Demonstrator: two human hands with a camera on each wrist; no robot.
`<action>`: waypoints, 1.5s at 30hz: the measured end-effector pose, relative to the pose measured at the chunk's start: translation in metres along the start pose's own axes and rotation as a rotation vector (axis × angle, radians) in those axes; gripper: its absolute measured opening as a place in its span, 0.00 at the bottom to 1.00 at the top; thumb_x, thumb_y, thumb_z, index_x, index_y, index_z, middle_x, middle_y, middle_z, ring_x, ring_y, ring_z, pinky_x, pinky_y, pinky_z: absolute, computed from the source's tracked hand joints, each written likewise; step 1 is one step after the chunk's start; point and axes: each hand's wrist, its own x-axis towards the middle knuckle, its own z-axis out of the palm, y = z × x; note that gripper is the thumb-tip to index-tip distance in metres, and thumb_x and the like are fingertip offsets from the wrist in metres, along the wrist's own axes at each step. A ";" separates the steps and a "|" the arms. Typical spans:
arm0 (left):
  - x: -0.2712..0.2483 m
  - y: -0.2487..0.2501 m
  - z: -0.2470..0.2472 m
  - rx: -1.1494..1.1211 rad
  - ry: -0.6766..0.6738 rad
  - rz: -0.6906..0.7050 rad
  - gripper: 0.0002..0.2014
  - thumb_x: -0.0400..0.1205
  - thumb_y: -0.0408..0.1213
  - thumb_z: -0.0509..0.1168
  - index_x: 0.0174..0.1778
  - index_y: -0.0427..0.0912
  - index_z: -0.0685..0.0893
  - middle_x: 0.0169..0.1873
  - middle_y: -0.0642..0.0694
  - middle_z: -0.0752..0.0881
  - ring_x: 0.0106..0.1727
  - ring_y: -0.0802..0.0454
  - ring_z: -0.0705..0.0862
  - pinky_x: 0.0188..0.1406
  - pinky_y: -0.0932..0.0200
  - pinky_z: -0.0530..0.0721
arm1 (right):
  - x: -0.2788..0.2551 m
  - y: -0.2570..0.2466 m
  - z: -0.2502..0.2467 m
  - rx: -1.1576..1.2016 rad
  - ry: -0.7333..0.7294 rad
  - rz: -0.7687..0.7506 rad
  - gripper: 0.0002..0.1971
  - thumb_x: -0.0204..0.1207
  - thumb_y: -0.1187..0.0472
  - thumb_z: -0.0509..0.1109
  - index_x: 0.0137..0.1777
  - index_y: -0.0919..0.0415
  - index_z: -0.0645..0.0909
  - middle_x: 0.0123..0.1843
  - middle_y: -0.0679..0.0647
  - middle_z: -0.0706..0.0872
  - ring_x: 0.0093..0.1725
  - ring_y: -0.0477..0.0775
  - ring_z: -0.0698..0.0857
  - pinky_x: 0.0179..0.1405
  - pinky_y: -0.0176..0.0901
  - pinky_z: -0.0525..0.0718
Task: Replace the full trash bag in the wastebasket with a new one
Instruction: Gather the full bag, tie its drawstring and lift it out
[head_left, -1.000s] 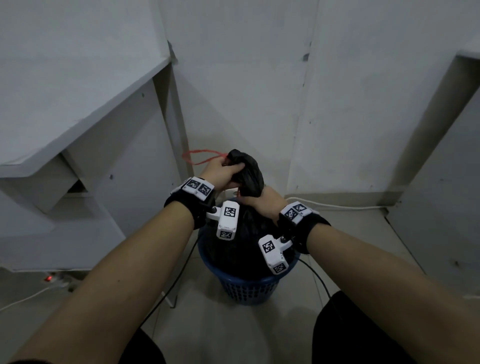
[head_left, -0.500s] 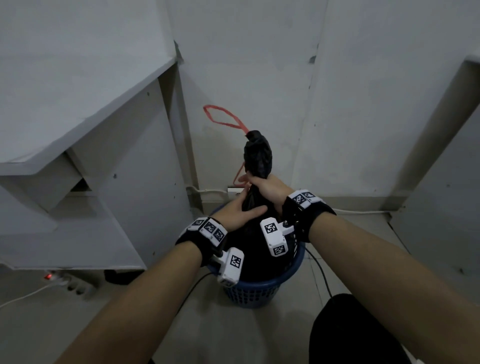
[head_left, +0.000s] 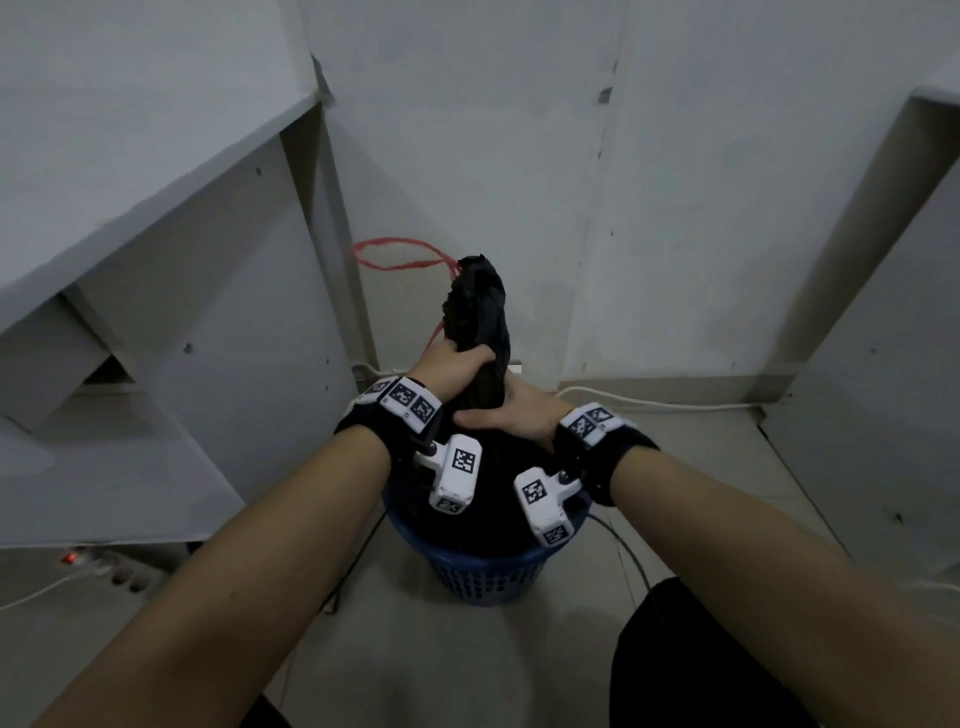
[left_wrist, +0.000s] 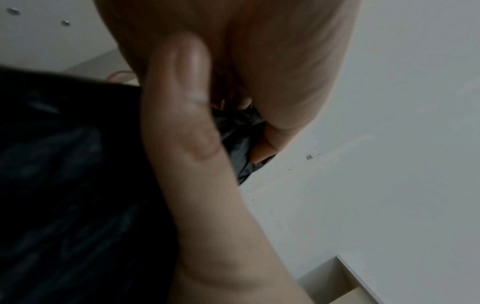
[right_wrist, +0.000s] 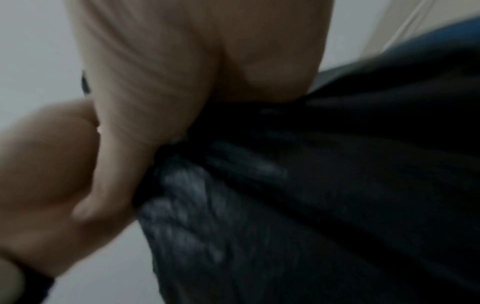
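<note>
Both of my hands are wrapped around the twisted neck of the black trash bag (head_left: 475, 312). My left hand (head_left: 452, 364) squeezes the neck higher up, with my thumb and fingers curled tight round the plastic. My right hand (head_left: 519, 413) holds it just below, right where the neck meets the fat part of the bag.

The full bag sits inside the blue wastebasket (head_left: 488, 571), which stands on the floor in a corner, near a white desk (head_left: 156, 260). The top of the bag sticks up above my hands like a little tail. A red drawstring (head_left: 395, 254) loops out from the top toward the wall.

I think the bag will be soft and squishy, and a bit slippery, because it is thin shiny plastic. It bulges over the rim, so it may be heavy and might stick in the basket when I pull. The best place to hold it is the bunched neck, where the plastic is thick and twisted. If I grab the thin sides, they could stretch or rip.

The close view of my right hand is blurry, so I cannot be sure how far those fingers go round the bag.

I see no new bag anywhere yet. A power strip (head_left: 119, 569) lies on the floor to the left.
</note>
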 end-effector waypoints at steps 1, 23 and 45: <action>-0.001 0.003 -0.001 0.017 0.009 0.007 0.20 0.70 0.45 0.69 0.59 0.49 0.81 0.54 0.46 0.86 0.57 0.44 0.85 0.65 0.47 0.81 | 0.002 0.003 0.007 0.004 0.024 -0.021 0.26 0.73 0.65 0.80 0.68 0.50 0.75 0.59 0.47 0.88 0.58 0.45 0.88 0.62 0.45 0.85; 0.010 -0.014 -0.024 -0.100 0.009 -0.085 0.22 0.80 0.36 0.70 0.69 0.33 0.80 0.63 0.38 0.85 0.62 0.42 0.84 0.69 0.46 0.80 | 0.047 0.041 0.020 -0.143 0.142 0.070 0.22 0.68 0.41 0.77 0.51 0.59 0.88 0.45 0.57 0.93 0.48 0.61 0.92 0.56 0.60 0.88; -0.023 -0.181 -0.029 0.640 0.011 -0.410 0.15 0.87 0.36 0.56 0.64 0.31 0.80 0.61 0.33 0.84 0.60 0.36 0.83 0.54 0.51 0.80 | 0.050 0.047 0.020 -0.240 0.414 0.027 0.21 0.82 0.45 0.64 0.31 0.55 0.70 0.27 0.50 0.74 0.28 0.50 0.73 0.33 0.44 0.70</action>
